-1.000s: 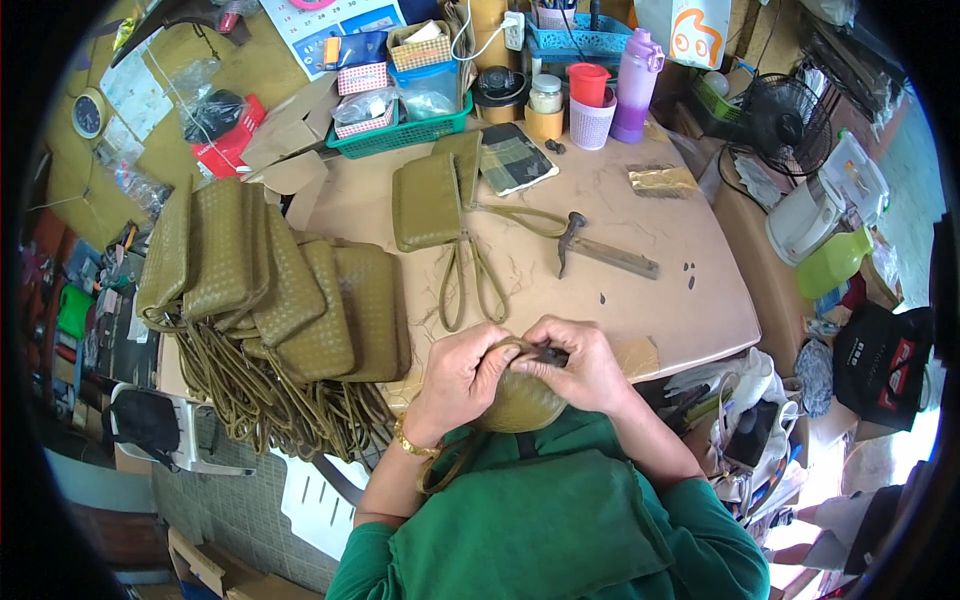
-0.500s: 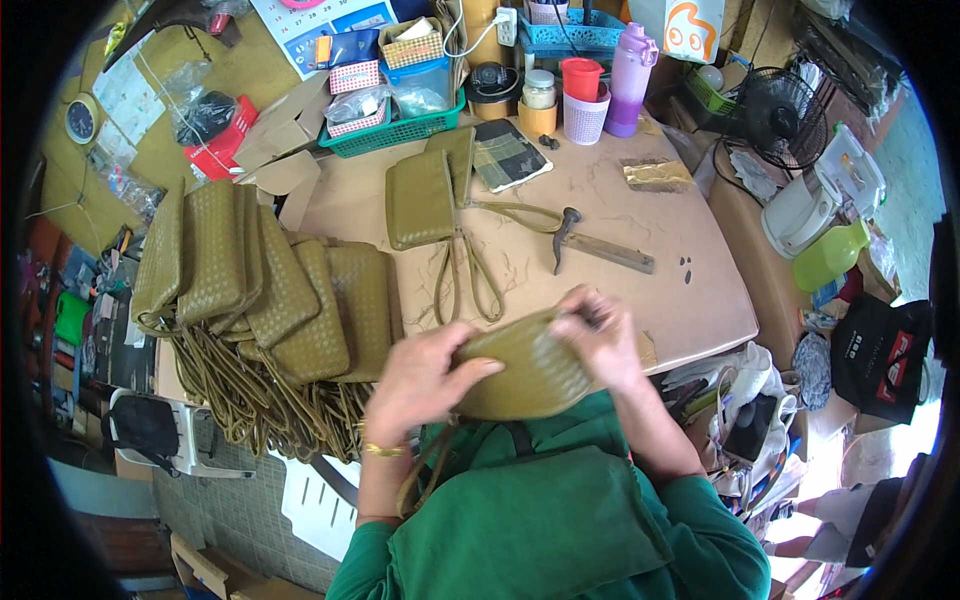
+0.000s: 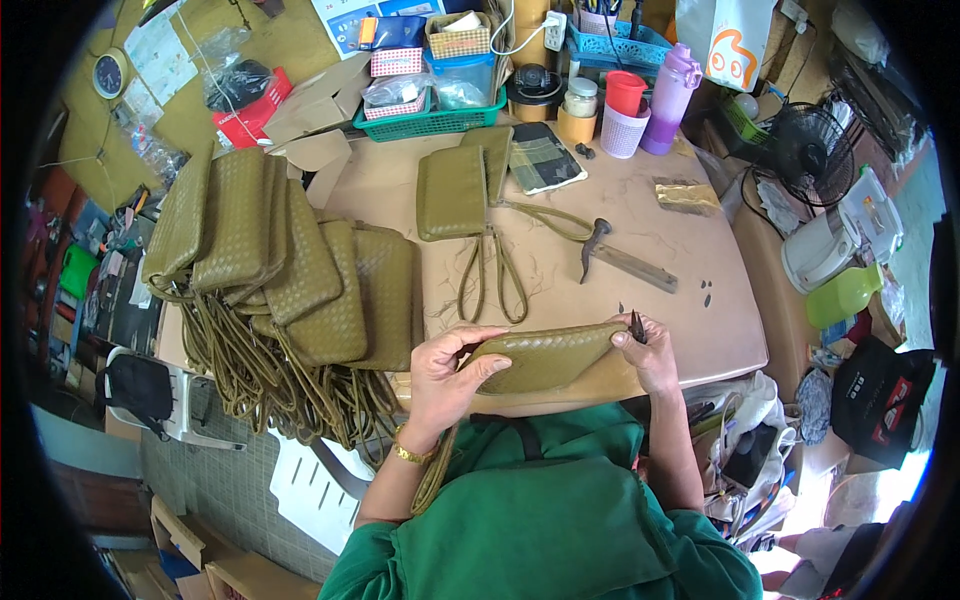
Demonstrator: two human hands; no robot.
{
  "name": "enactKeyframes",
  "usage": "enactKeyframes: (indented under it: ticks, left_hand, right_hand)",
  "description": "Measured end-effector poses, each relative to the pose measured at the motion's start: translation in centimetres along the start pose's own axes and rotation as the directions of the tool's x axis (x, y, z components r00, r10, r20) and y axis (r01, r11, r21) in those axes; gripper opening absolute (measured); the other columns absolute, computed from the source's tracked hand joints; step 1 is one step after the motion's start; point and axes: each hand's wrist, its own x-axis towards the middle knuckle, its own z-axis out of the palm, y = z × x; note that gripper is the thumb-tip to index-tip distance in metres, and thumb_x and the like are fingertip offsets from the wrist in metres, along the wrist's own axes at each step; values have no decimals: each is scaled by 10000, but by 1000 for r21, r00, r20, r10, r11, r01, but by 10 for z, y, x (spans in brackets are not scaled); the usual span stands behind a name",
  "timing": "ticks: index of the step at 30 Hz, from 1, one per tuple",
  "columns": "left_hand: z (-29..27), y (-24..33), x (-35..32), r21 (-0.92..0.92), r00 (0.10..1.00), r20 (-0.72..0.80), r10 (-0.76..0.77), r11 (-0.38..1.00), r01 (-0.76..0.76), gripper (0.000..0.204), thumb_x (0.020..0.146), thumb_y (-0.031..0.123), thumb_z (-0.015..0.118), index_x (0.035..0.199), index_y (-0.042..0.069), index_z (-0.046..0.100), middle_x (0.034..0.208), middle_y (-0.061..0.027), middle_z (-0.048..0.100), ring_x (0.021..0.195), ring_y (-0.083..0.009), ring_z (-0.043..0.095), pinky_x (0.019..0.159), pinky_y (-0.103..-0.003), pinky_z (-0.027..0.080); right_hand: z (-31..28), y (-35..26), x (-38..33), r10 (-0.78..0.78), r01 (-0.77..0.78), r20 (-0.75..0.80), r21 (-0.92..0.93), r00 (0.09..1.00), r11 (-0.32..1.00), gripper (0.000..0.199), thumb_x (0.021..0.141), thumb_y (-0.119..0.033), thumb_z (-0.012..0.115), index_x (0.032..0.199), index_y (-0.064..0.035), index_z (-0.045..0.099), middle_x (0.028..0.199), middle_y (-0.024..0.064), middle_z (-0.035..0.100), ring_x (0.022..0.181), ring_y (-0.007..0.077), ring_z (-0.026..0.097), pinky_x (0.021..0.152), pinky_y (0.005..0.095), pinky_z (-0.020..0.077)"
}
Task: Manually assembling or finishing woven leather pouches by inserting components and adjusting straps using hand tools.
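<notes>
An olive woven pouch (image 3: 548, 358) is stretched between my two hands over the table's near edge. My left hand (image 3: 448, 372), with a gold bracelet on its wrist, grips the left end, thumb on the near face. A strap (image 3: 436, 470) hangs from that end beside my forearm. My right hand (image 3: 652, 358) pinches the right corner between thumb and fingers. A small dark pointed tool (image 3: 637, 326) sticks up from the same hand; its lower part is hidden. Two similar pouches (image 3: 450, 195) with wrist straps lie further back on the table, next to a hammer (image 3: 625, 260).
To the left stands a pile of olive woven pouches (image 3: 300, 265), straps hanging over the edge. A dark notebook (image 3: 545, 160), green basket (image 3: 430, 122), red cup (image 3: 625, 93) and purple bottle (image 3: 672, 100) line the back. A fan (image 3: 808, 150) and white bag (image 3: 735, 430) are at right.
The pouch has swung up from my lap to a flatter pose, its edge turned upward. My right hand has shifted right and lower to the corner, and the pointed tool now shows. The view has shifted slightly.
</notes>
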Motion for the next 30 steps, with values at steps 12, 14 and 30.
enactKeyframes:
  ticks: [12, 14, 30]
  left_hand:
    - [-10, -13, 10, 187, 983, -178, 36, 982, -2, 242, 946, 146, 621, 757, 4, 564, 657, 67, 477, 620, -24, 381, 548, -198, 330]
    - [-15, -22, 8, 102, 984, -165, -73, 991, 91, 165, 948, 103, 592, 821, -2, 598, 705, 54, 523, 662, -29, 427, 593, -195, 368]
    - [14, -45, 3, -2, 993, 45, -106, 994, 106, 166, 920, 152, 661, 861, 6, 607, 708, 39, 539, 659, -36, 462, 588, -207, 389]
  right_hand:
    - [5, -17, -16, 22, -20, -51, 37, 998, 999, 273, 880, -211, 675, 676, -50, 593, 590, -68, 455, 568, 45, 408, 513, 247, 313]
    - [5, -30, -20, 60, -60, -3, -77, 998, 995, 278, 882, -228, 676, 695, -37, 599, 587, -60, 455, 571, 46, 423, 514, 248, 324]
    - [71, -51, 20, 16, 154, 401, -388, 916, 909, 159, 787, -60, 757, 903, 18, 681, 779, 44, 670, 766, 45, 552, 700, 239, 470]
